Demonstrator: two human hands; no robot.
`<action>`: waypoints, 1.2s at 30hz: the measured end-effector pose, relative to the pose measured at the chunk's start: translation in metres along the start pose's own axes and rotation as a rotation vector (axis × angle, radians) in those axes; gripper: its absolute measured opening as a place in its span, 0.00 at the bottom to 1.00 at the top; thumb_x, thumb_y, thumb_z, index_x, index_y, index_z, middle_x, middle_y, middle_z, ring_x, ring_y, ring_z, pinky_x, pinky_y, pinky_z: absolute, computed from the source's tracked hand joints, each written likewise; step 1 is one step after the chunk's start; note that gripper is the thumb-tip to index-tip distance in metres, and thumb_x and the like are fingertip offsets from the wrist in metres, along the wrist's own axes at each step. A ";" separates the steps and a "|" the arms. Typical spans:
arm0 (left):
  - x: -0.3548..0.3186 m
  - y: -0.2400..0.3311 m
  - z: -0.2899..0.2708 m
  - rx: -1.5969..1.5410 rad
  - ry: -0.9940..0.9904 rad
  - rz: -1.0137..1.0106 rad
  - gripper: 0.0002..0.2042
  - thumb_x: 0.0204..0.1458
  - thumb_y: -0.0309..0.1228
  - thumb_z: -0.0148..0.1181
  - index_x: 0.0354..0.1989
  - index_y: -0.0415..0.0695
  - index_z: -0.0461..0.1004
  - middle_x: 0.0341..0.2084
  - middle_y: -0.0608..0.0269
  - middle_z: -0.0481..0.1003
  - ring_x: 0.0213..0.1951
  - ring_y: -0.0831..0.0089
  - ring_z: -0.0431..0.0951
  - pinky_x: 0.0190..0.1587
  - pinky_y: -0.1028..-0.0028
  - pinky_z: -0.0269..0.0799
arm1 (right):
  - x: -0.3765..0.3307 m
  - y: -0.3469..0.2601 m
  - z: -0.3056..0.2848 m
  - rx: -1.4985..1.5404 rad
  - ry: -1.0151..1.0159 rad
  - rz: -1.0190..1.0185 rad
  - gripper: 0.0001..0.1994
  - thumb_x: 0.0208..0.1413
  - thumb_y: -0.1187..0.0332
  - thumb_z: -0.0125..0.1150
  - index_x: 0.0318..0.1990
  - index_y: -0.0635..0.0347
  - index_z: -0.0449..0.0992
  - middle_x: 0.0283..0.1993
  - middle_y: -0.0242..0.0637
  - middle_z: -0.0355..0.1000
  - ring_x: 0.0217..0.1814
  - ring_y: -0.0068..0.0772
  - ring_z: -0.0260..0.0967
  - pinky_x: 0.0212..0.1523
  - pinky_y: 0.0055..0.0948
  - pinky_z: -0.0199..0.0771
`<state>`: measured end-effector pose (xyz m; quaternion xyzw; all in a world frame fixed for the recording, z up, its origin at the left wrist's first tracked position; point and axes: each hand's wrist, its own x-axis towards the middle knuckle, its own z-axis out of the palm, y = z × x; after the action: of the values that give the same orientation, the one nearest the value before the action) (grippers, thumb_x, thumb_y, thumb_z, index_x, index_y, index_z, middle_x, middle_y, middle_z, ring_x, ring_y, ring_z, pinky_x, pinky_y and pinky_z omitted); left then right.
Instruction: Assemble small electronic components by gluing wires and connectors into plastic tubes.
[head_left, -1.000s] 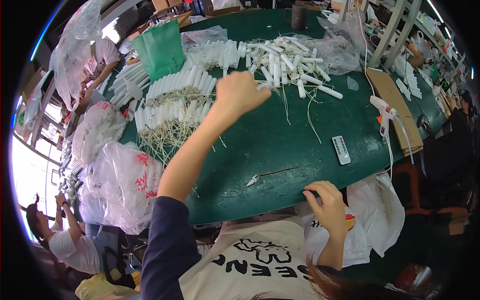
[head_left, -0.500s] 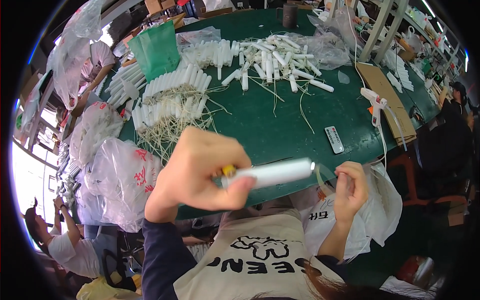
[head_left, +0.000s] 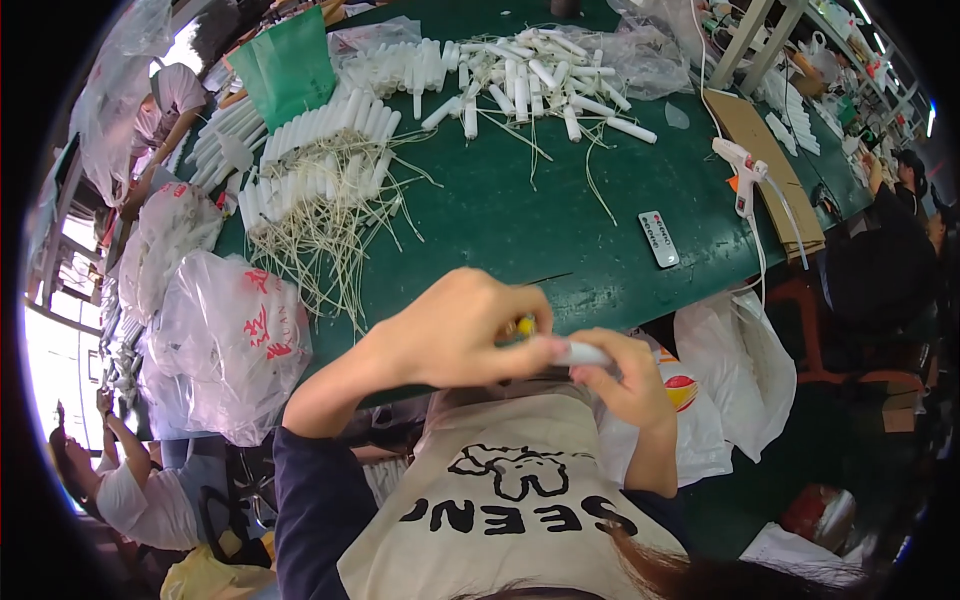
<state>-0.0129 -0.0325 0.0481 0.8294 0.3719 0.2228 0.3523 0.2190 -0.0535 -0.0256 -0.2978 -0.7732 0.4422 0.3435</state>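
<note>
A white tube (head_left: 586, 354) is held between my two hands in front of my apron, at the table's near edge. My left hand (head_left: 462, 328) is closed round its left part, and a small yellow piece (head_left: 526, 325) shows between thumb and forefinger. My right hand (head_left: 628, 378) grips the tube's other end, its fingers wrapped over it. Much of the tube is hidden by the fingers, and its cord cannot be seen here. Rows of white tubes with pale cords (head_left: 320, 185) lie at the left of the table. More tubes (head_left: 540, 78) are heaped at the far middle.
A white glue gun (head_left: 741, 170) lies on the right beside a brown cardboard strip (head_left: 775, 185). Nearer is a grey remote control (head_left: 658, 239). A green bag (head_left: 285, 72) stands at the far left. Plastic bags (head_left: 232, 345) hang left; white bags (head_left: 735, 370) hang right.
My right hand has moved left from the cord and now grips the tube's end. My left hand has shifted right, bringing the tube nearer my body. The view has tilted down slightly.
</note>
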 end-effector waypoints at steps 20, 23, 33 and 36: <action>0.012 0.002 0.018 0.719 0.192 0.154 0.22 0.48 0.25 0.54 0.54 0.41 0.66 0.18 0.60 0.70 0.15 0.63 0.70 0.17 0.67 0.62 | -0.001 0.023 0.017 0.164 0.242 0.179 0.11 0.55 0.71 0.58 0.44 0.66 0.72 0.26 0.33 0.70 0.26 0.18 0.67 0.28 0.18 0.66; 0.016 -0.010 0.011 0.366 0.221 0.173 0.22 0.54 0.31 0.50 0.58 0.40 0.61 0.24 0.56 0.74 0.17 0.65 0.71 0.19 0.70 0.64 | -0.003 0.026 0.017 0.226 0.255 0.177 0.11 0.55 0.71 0.58 0.44 0.67 0.72 0.27 0.32 0.70 0.27 0.18 0.66 0.29 0.18 0.66; 0.027 -0.010 0.008 -0.129 0.214 0.025 0.20 0.63 0.33 0.35 0.61 0.39 0.50 0.32 0.53 0.76 0.19 0.69 0.68 0.26 0.72 0.65 | -0.002 0.035 0.024 0.451 0.275 0.170 0.15 0.60 0.68 0.53 0.47 0.72 0.67 0.26 0.32 0.65 0.27 0.19 0.61 0.30 0.19 0.64; 0.029 -0.014 0.013 -0.167 0.189 0.023 0.20 0.61 0.28 0.39 0.62 0.42 0.50 0.34 0.51 0.76 0.22 0.61 0.73 0.29 0.69 0.69 | -0.003 0.035 0.023 0.411 0.258 0.169 0.15 0.60 0.68 0.54 0.47 0.72 0.68 0.27 0.32 0.66 0.27 0.18 0.61 0.30 0.19 0.64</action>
<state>0.0070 -0.0091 0.0320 0.7768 0.3741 0.3341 0.3808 0.2078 -0.0521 -0.0661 -0.3392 -0.5892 0.5756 0.4543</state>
